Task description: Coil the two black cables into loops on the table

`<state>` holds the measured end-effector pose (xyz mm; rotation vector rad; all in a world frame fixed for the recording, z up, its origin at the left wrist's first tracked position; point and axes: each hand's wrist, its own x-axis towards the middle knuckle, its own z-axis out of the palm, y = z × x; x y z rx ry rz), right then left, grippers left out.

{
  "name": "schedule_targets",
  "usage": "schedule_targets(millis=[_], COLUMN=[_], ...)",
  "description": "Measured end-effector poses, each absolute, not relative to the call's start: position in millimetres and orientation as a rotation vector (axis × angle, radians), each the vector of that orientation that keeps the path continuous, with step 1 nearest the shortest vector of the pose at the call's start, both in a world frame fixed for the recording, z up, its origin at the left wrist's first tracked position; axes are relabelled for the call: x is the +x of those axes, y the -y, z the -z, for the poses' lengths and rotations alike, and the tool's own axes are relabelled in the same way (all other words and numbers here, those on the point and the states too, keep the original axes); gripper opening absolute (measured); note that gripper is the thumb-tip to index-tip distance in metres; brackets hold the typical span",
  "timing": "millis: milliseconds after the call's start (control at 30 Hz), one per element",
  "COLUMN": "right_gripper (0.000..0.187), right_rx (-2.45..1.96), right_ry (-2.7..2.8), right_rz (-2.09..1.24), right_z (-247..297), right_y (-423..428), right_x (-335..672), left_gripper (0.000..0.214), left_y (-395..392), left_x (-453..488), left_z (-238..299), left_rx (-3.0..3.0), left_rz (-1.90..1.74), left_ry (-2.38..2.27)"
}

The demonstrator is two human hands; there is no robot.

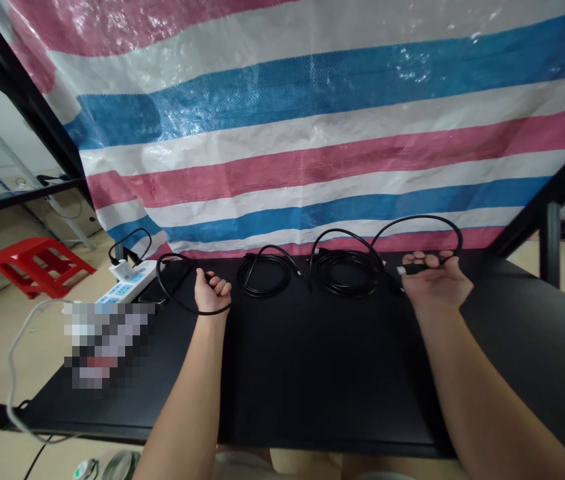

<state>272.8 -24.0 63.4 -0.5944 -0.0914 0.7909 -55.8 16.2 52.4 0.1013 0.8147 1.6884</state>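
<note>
My left hand (211, 291) rests palm up on the black table (312, 373), fingers curled round a loose black cable (172, 287) that loops out to its left. My right hand (435, 279) lies palm up further right, its fingers closed on the plug end of another black cable (420, 227), which arcs up and back to a coiled bundle (345, 272). Between the hands lies a second, smaller coil of black cable (264, 275).
A white power strip (130, 280) with a black plug in it sits at the table's far left corner. A striped plastic tarp (312, 133) hangs right behind the table. A red stool (37, 265) stands on the floor to the left. Black frame posts (550, 240) rise at the right.
</note>
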Motion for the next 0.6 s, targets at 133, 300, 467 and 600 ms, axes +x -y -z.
schedule_targets(millis=[133, 300, 467, 600], right_gripper=[0.021, 0.046, 0.051, 0.039], right_rx=[-0.647, -1.007, -1.446, -1.524], right_ry=[0.477, 1.078, 1.413, 1.298], right_rz=[-0.87, -0.548, -0.116, -0.076], right_z=[-48.2, -25.2, -11.3, -8.2], right_y=[20.9, 9.1, 2.6, -1.0], right_x=[275.7, 266.9, 247.6, 247.3], left_gripper=[0.039, 0.041, 0.044, 0.044], left_y=[-15.3, -13.9, -13.4, -13.2], left_x=[-52.9, -47.7, -45.0, -45.6], left_z=[-51.3, -54.3, -54.5, -53.0], left_rx=[0.13, 0.121, 0.118, 0.114], left_rz=[-1.685, -1.659, -1.637, -1.63], left_ry=[-0.823, -0.832, -0.827, -0.788])
